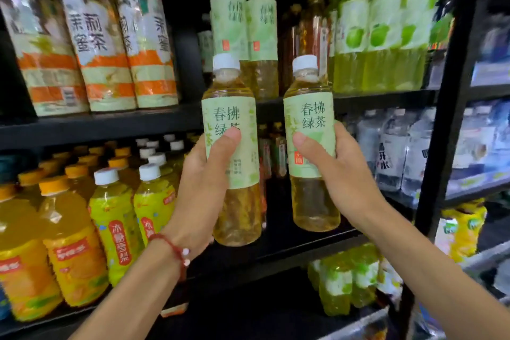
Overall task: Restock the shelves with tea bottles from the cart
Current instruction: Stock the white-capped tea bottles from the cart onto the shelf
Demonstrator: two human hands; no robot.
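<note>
I hold two green tea bottles upright in front of the black shelves. My left hand (204, 190) grips the left tea bottle (233, 107) around its pale green label. My right hand (334, 174) grips the right tea bottle (310, 107) the same way. Both have white caps and pale yellow tea. Two matching bottles (242, 25) stand on the upper shelf (110, 121) right behind them, with a dark gap to their left. The cart is out of view.
Jasmine tea bottles (91, 36) fill the upper shelf's left, green apple drinks (380, 36) its right. On the lower shelf stand orange-capped bottles (63, 229) and yellow-green bottles (116, 218). Water bottles (397, 152) sit at right, beside a black upright post (447, 119).
</note>
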